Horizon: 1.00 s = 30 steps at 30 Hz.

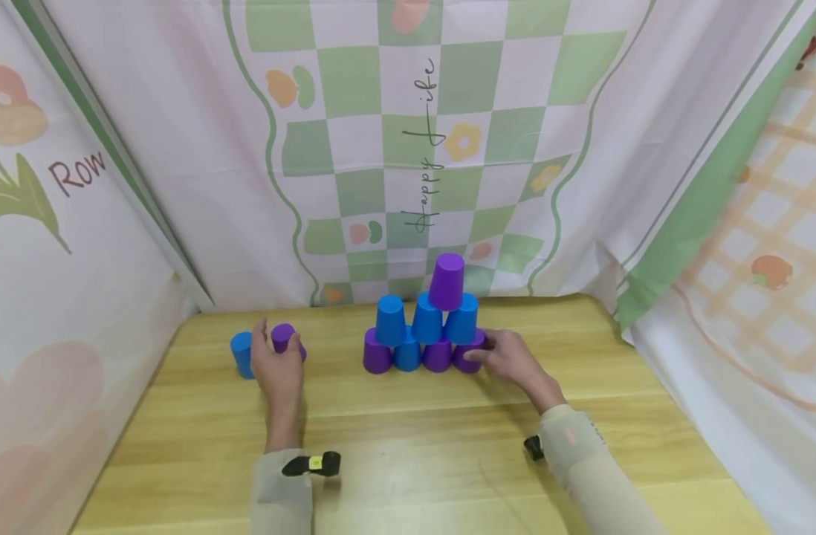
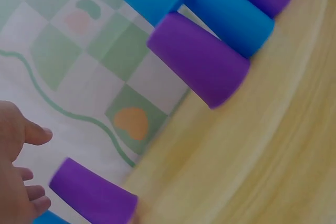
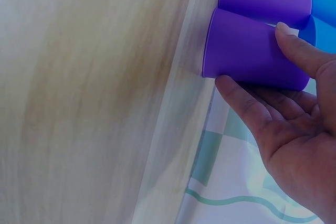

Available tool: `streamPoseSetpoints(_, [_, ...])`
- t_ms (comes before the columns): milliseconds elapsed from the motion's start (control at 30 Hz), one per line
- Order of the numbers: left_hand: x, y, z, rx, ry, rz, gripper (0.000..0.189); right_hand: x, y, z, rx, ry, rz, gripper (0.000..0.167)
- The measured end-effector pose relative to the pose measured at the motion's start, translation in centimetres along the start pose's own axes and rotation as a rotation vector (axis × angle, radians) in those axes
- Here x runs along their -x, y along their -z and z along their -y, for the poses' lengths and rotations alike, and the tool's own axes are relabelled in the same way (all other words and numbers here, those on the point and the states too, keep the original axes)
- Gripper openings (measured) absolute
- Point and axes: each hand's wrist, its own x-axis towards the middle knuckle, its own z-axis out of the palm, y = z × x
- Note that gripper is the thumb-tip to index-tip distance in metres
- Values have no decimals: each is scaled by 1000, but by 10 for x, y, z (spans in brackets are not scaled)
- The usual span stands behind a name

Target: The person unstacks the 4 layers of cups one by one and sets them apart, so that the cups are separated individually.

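Note:
A stack of upside-down plastic cups stands at the table's back. Its bottom row has purple cups and one blue cup [image 1: 406, 351]; three blue cups [image 1: 390, 321] form the second row, and one purple cup [image 1: 447, 282] tops the right pair. My right hand [image 1: 513, 360] holds the bottom row's rightmost purple cup [image 3: 254, 51], thumb on one side and fingers on the other. To the left, my left hand [image 1: 277, 371] is beside a separate purple cup [image 2: 94, 192], fingers spread and apart from it in the left wrist view. A separate blue cup [image 1: 243, 355] stands left of that hand, partly hidden.
The wooden table [image 1: 408, 446] ends at a hanging checkered cloth [image 1: 415, 148] just behind the stack. Printed cloths also hang at left and right. A dark strap device [image 1: 314, 464] sits on the left sleeve, another [image 1: 533, 447] by the right sleeve.

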Motion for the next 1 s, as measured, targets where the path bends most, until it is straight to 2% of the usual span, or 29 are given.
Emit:
streamPoseSetpoints(167, [1, 0, -12, 32, -35, -3, 65, 0, 1, 0, -8, -1, 5, 37])
streamPoseSetpoints(267, [3, 0, -19, 47, -46, 20, 65, 0, 1, 1, -5, 0, 4, 37])
streamPoseSetpoints(533, [8, 3, -39, 77, -40, 181, 63, -1, 0, 0, -5, -1, 4, 36])
streamPoseSetpoints(767, [15, 1, -50, 86, -141, 284, 59, -1, 0, 1, -12, -10, 0, 36])
streamPoseSetpoints(1000, [28, -6, -66, 113, -193, 342, 57, -1, -1, 1, -10, -5, -4, 38])
